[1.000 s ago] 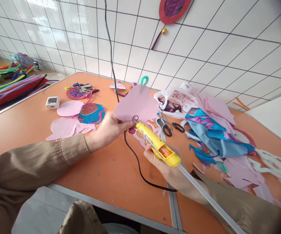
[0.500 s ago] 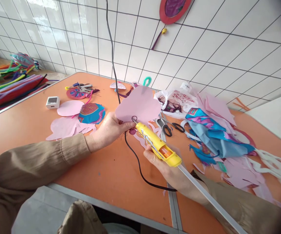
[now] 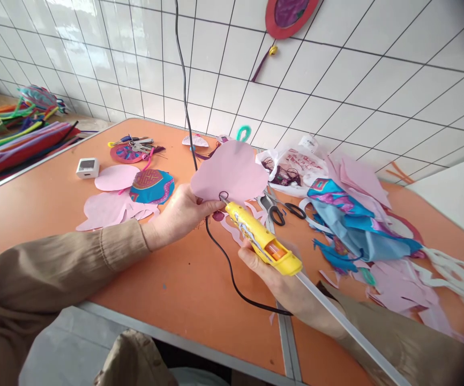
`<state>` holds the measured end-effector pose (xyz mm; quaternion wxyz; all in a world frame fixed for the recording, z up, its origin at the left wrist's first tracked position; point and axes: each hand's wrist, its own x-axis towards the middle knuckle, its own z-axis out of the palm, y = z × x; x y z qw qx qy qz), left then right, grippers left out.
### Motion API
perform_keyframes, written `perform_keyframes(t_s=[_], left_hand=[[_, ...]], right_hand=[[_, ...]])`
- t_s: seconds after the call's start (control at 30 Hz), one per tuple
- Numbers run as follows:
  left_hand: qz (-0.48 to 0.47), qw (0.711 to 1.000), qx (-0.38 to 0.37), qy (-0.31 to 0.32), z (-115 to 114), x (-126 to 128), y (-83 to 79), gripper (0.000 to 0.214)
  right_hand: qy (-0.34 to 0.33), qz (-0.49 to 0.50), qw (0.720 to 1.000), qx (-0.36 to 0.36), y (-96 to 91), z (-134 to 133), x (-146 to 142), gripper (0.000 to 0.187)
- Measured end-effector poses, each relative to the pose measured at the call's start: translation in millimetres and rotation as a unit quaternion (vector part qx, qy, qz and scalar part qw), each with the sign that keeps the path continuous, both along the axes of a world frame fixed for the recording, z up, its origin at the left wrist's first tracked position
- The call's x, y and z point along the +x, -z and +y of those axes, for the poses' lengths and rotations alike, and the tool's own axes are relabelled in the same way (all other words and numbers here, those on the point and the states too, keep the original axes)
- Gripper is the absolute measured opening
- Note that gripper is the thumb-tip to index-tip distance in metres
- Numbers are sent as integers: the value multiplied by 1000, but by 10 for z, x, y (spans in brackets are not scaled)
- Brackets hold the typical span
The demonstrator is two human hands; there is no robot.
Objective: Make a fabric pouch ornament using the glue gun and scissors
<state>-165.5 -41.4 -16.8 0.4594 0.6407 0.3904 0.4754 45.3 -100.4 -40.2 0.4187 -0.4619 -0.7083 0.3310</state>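
Note:
My left hand (image 3: 179, 215) pinches the lower edge of a pink cut-out (image 3: 230, 169) with a wavy outline, thumb on top. A small dark loop (image 3: 223, 196) lies at that edge beside my thumb, and a round purple bead (image 3: 218, 216) hangs just below. My right hand (image 3: 270, 273) is wrapped round a yellow hot glue gun (image 3: 262, 236), its fingers mostly hidden under the body. The gun's metal tip meets the cut-out right at the loop. From its rear end sticks a long whitish glue stick (image 3: 348, 327).
A black cord (image 3: 232, 279) crosses the orange table (image 3: 167, 295). Scissors (image 3: 282, 212) lie behind the glue gun. Blue cloth (image 3: 360, 230) and pink scraps (image 3: 401, 289) pile up at right. At left are a patterned blue round piece (image 3: 151, 186), a white box (image 3: 88, 168) and keys (image 3: 140, 145).
Both hands hold nearly the same place. The glue gun's tip stays at the loop, and the view has shifted only slightly.

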Motion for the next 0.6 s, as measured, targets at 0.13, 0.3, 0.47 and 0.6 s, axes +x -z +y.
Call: perform_keyframes(t_s=[0.13, 0.3, 0.47, 0.6], left_hand=[[3, 1000, 12, -2, -1, -1, -1, 13], [17, 1000, 8, -7, -4, -4, -12, 14], [25, 999, 24, -6, 1, -6, -27, 16], [20, 1000, 13, 1, 19, -10, 17, 17]], right_hand=[[-2, 2, 1000, 1, 29, -5, 12, 14], [-2, 7, 1000, 12, 47, -10, 12, 14], [-11, 4, 1000, 16, -7, -9, -7, 15], [-6, -18, 999, 29, -40, 2, -7, 16]])
